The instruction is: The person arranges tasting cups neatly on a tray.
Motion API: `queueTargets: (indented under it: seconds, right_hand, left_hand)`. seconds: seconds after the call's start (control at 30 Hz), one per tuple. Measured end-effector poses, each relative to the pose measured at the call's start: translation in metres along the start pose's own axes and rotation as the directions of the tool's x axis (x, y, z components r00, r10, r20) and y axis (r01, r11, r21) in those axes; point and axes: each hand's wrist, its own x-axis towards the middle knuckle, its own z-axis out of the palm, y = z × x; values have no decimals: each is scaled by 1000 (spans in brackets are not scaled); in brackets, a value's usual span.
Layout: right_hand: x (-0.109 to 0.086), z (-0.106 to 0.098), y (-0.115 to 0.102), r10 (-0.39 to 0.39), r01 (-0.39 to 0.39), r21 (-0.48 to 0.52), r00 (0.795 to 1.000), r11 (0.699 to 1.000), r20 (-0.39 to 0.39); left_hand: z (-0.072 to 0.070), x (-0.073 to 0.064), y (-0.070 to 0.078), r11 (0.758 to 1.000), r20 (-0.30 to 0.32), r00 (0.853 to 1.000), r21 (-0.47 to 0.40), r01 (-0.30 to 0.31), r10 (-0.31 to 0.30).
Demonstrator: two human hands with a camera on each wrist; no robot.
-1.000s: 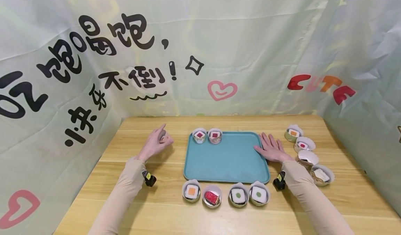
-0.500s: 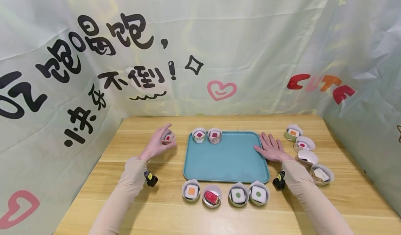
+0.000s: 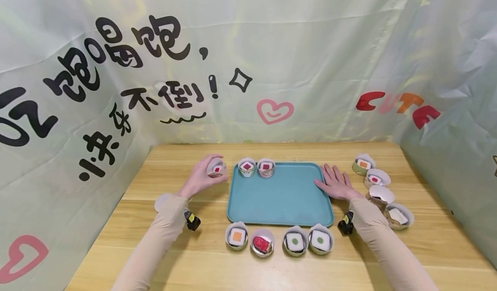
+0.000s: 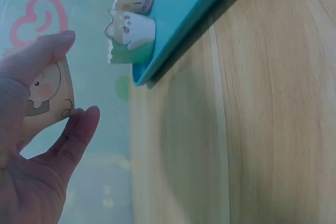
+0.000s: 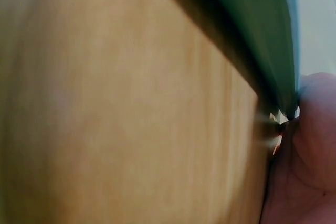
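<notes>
My left hand [image 3: 201,176] holds a paper cupcake cup [image 3: 217,168] between thumb and fingers, just left of the tray. Inside that cup is a white sushi piece with a red centre. In the left wrist view the cup [image 4: 50,95] shows a cartoon face and is raised off the table. The blue tray [image 3: 279,200] bears two cups, a green one [image 3: 246,168] and a pink one [image 3: 266,168], at its far left corner. Fingers straight, my right hand [image 3: 337,184] rests at the tray's right rim, its thumb over the edge.
Several sushi cups line the tray's near side, among them one with an orange centre [image 3: 237,236] and one with a red piece [image 3: 262,243]. More cups [image 3: 377,179] stand in a slanting row at the right. A pale round thing [image 3: 162,201] lies partly behind the left sleeve.
My left hand has moved right with the cup, from the table's left part towards the tray. A pale round thing has come into view by the left sleeve. The right hand stays put.
</notes>
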Motion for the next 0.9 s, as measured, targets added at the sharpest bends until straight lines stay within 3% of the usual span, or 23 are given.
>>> queueTargets:
  seconds: [0.57,0.9]
  right_hand:
    - [0,1,0,8,-8,1,1000,1000,3]
    - [-1,1,-2,9,-9,2,1000,1000,-4]
  left_hand:
    - [20,14,30,998,104,993,-44,-43,47]
    - [28,23,43,997,189,980,-52,-54,63]
